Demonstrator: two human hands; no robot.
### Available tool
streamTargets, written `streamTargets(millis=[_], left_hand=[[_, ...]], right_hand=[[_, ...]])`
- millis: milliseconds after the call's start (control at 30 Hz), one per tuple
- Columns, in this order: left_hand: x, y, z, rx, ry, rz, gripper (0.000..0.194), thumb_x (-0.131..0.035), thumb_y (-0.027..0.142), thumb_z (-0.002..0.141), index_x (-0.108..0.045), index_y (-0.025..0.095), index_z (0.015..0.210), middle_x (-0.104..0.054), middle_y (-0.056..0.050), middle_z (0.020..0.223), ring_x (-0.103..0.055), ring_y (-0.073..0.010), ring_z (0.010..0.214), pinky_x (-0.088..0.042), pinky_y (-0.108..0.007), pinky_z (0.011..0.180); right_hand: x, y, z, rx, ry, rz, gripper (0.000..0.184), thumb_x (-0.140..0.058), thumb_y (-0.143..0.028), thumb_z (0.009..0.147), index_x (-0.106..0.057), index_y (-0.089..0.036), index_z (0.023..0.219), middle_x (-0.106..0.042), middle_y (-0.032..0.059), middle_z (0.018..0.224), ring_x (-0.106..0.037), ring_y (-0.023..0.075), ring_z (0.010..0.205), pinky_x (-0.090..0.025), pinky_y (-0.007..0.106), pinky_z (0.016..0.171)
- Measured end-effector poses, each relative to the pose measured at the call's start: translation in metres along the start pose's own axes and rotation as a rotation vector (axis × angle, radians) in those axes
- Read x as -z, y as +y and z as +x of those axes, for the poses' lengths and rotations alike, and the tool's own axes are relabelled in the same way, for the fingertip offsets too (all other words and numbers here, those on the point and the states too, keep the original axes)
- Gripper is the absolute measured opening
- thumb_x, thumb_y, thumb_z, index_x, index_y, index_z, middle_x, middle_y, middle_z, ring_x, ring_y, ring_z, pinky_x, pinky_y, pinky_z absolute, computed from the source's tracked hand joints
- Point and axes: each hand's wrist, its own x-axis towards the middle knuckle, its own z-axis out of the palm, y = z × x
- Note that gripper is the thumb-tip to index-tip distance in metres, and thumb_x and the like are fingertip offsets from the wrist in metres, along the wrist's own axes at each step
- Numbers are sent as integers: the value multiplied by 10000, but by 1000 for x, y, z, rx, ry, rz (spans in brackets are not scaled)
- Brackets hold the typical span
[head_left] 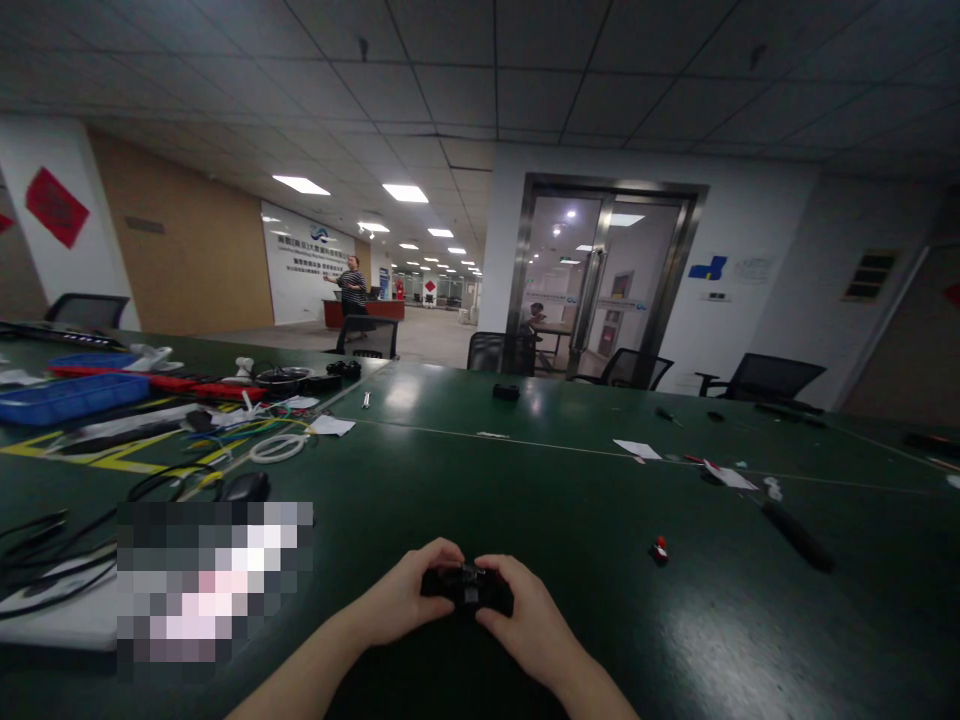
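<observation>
- The left hand point(409, 597) and right hand point(521, 620) curled around a small black device point(466, 588), gripping it from both sides just above the near table edge.
- A dark green table point(570, 500) lay beneath, glossy with ceiling-light reflections.
- A tiny red part point(660, 548) sat to the right; cables point(45, 560) and a blue tray point(67, 398) lay to the left.
- Beyond stood black office chairs point(757, 378) and a glass double door point(600, 280).

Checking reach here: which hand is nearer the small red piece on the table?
Right. The right hand lies left of the red piece; the left hand is farther left.
</observation>
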Motion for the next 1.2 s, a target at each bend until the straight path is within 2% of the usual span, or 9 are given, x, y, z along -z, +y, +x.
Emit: streamTargets(millis=[200,467,600,767,900,1100,1200], left_hand=[[0,-7,0,19,11,4,444,-597,124,709,-458,226,1119,-588,-25,1102,-521,-211,1079,-365,-356,956],[-1,-14,0,92,49,102,555,-644,158,688,-454,244,1202,-569,-39,1160,-506,-220,1103,-356,-362,980],[-1,-12,0,92,57,122,516,-652,168,682,-496,237,1169,-562,-36,1184,-501,-223,1106,-364,-351,971],[-1,-2,1,50,31,105,416,-628,147,691,-532,225,1088,-606,-9,1080,-547,-201,1029,-399,-315,915],[-1,-1,1,36,5,47,403,-620,156,708,-515,222,1091,-615,-5,1057,-560,-193,1007,-411,-311,897],[-2,-6,1,57,11,4,533,-609,145,721,-423,225,1214,-593,-32,1110,-539,-205,1050,-388,-342,930],[-2,-7,1,53,4,-12,514,-581,133,733,-408,227,1209,-595,-31,1095,-554,-198,1024,-401,-334,908]], right_hand=[[0,0,-1,-79,-1,-16,435,-608,-251,717,-544,-343,1137,-563,-28,1161,-478,224,1141,-379,392,951],[-1,-2,1,-30,6,-44,420,-623,-266,702,-565,-311,1115,-585,-5,1114,-515,214,1086,-386,355,934],[0,-3,1,-51,-11,-39,437,-623,-281,705,-550,-313,1135,-578,-7,1130,-506,218,1100,-387,356,933],[1,-4,0,-4,-19,4,428,-605,-276,725,-534,-303,1146,-564,-23,1160,-493,205,1123,-385,339,938],[2,-6,0,11,-28,19,369,-593,-274,738,-557,-302,1105,-577,-32,1133,-503,196,1107,-390,331,929],[3,-8,-2,28,-18,30,332,-568,-288,764,-561,-305,1096,-578,-31,1136,-508,205,1105,-406,338,905],[4,-9,-3,16,-22,21,318,-562,-285,769,-565,-305,1086,-587,-29,1120,-516,200,1089,-410,337,896]])
